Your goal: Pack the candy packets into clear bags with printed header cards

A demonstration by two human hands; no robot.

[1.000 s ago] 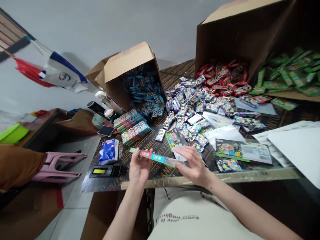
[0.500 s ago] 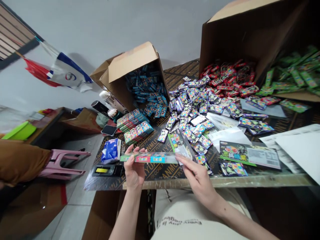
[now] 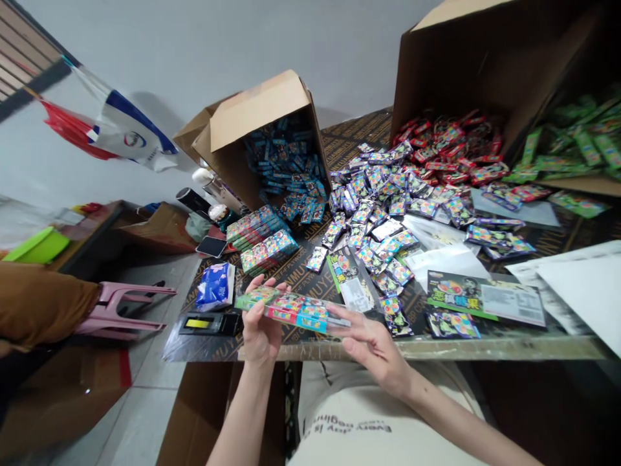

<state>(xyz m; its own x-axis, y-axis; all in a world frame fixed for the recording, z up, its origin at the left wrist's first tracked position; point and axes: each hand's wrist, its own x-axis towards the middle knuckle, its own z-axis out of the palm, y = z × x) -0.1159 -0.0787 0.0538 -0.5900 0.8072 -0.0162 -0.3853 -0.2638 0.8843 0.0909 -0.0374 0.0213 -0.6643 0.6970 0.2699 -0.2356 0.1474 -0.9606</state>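
From here I see the left hand [image 3: 262, 333] grasping one end of the pack [image 3: 295, 310], thumb in front and fingers behind. The pack is up above the near edge of the bench [image 3: 436, 350], tilted, its green, red and blue pieces showing through clear film. The right hand's [image 3: 378, 353] fingers are at the clear end, thumb lower; I can't tell if they pinch it.

Taking the pack as the clock's centre, with the wall at twelve, a box [image 3: 262, 120] of blue sweets lies at twelve, stacked packs [image 3: 269, 252] at eleven, the phone [image 3: 211, 246] and tissues [image 3: 213, 287] around ten, and the cutter [image 3: 208, 324] at nine. Purple sweets [image 3: 373, 184] spread at one, red sweets [image 3: 456, 145] at two, a printed card [image 3: 485, 299] at three.
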